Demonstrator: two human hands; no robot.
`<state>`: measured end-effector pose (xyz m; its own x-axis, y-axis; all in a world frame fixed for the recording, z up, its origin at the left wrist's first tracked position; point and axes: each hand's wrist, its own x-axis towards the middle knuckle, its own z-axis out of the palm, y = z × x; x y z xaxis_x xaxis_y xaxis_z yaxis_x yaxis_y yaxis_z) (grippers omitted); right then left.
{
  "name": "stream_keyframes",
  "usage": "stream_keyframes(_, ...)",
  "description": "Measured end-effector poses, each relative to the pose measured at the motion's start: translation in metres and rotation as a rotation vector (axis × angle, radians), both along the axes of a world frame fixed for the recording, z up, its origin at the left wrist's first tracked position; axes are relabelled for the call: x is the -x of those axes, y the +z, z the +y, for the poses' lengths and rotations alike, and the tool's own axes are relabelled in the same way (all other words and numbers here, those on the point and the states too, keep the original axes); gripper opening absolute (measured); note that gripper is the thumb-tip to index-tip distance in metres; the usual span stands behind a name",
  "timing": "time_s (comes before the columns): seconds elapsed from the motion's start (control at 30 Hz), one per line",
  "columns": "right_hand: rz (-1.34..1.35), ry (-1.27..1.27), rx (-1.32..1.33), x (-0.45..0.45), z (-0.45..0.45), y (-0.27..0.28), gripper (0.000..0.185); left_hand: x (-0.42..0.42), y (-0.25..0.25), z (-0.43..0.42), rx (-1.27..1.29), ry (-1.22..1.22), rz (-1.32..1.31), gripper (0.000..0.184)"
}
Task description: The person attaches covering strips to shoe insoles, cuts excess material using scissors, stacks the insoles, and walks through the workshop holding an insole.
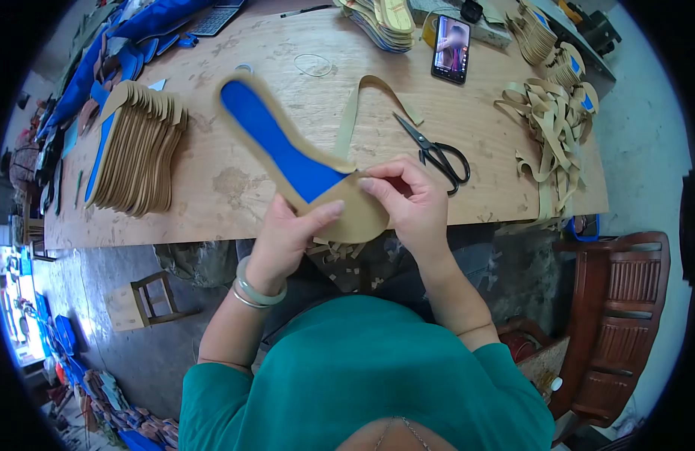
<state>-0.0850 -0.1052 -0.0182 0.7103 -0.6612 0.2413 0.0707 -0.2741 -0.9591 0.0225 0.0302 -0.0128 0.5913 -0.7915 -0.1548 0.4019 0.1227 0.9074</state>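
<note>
A tan shoe insole [278, 143] with a blue centre is held up over the table's front edge, its long narrow end pointing to the far left. My left hand [286, 229] grips its near side, thumb on top of the wide tan part. With fingers and thumb closed, my right hand [407, 197] pinches the right edge of that wide part. Just beyond the insole lies a tan strip [347, 124], curling to the right. Black-handled scissors [434, 152] rest on the table to the right of it, slightly spread.
On the wooden table [235, 184], a stack of insoles [141, 150] stands at left. A heap of tan strips [550, 135] hangs at the right edge. Farther back are a phone [451, 49] and more stacked pieces [381, 22]. A wooden bench [625, 323] stands at right, a stool [148, 301] at left.
</note>
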Motion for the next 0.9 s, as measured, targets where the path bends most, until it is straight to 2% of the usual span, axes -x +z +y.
stream_keyframes(0.07, -0.046, -0.037, 0.045, -0.001, 0.001, -0.001, 0.018, 0.003, -0.005, -0.001, -0.046, -0.022, -0.032, 0.036)
stream_keyframes(0.17, -0.136, -0.053, 0.912, 0.007, 0.005, 0.003, 0.014, 0.004, -0.016, -0.004, 0.047, 0.070, 0.129, 0.039)
stream_keyframes(0.2, -0.135, -0.041, 0.919, 0.008, 0.007, 0.005, 0.014, 0.003, -0.017, -0.002, 0.054, 0.079, 0.134, 0.039)
stream_keyframes(0.3, -0.111, 0.304, 0.821, 0.014, 0.010, 0.014, 0.011, -0.003, -0.018, 0.003, -0.013, -0.094, 0.062, 0.040)
stream_keyframes(0.33, -0.099, 0.304, 0.826, 0.016, 0.006, 0.017, 0.011, 0.000, -0.016, 0.001, -0.006, -0.100, 0.071, 0.040)
stream_keyframes(0.43, 0.012, -0.066, 0.276, 0.012, -0.011, 0.026, 0.008, 0.003, -0.005, 0.000, 0.061, -0.080, 0.029, 0.041)
stream_keyframes(0.47, 0.010, -0.072, 0.268, 0.008, -0.017, 0.028, 0.008, 0.004, -0.004, 0.001, 0.053, -0.085, 0.026, 0.041)
stream_keyframes(0.57, 0.090, 0.191, 0.010, -0.005, -0.033, 0.030, 0.008, 0.006, -0.001, 0.005, 0.018, -0.113, -0.059, 0.041)
stream_keyframes(0.83, 0.368, 0.432, -0.312, -0.002, -0.040, 0.027, 0.012, 0.005, -0.004, 0.006, 0.003, -0.097, -0.035, 0.042)
stream_keyframes(0.87, 0.370, 0.431, -0.314, -0.002, -0.038, 0.024, 0.012, 0.006, -0.005, 0.005, 0.002, -0.098, -0.032, 0.042)
stream_keyframes(0.9, 0.335, 0.386, -0.171, -0.004, -0.032, 0.021, 0.012, 0.006, -0.007, 0.004, 0.002, -0.106, -0.033, 0.042)
